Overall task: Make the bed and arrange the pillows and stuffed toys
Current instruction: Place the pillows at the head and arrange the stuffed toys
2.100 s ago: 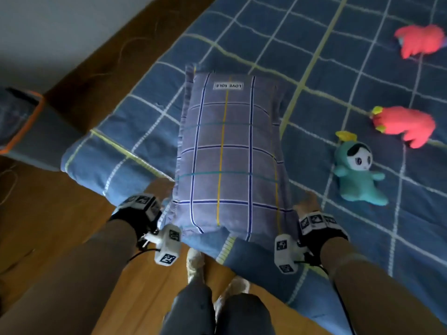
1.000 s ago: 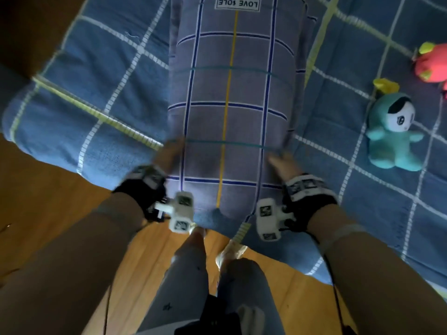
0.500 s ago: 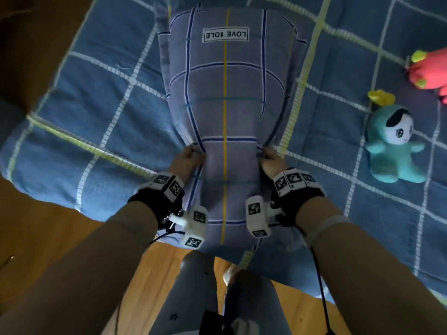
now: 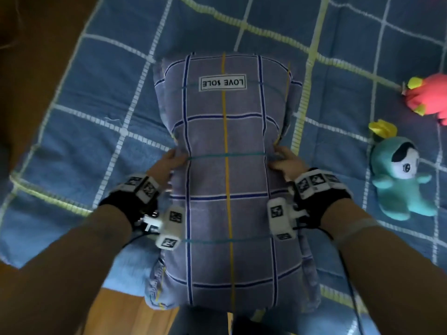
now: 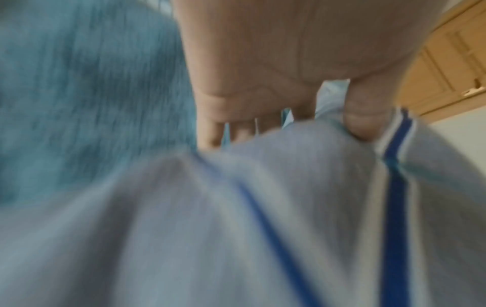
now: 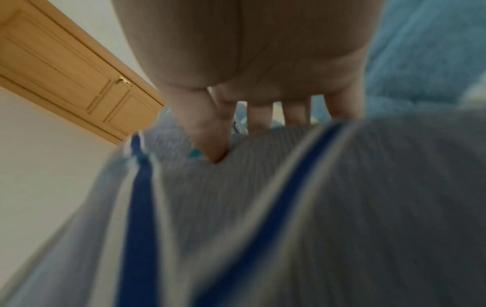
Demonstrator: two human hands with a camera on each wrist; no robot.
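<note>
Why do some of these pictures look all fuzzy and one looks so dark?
Head view: dim, darkest at the corners, but the pillow label reads fine. Left wrist view: the pillow fabric is smeared and soft, so close to the lens; the left hand looks huge. Right wrist view: brighter, fabric streaked with blur, the right hand looms large, while the wooden door behind looks sharper.
</note>
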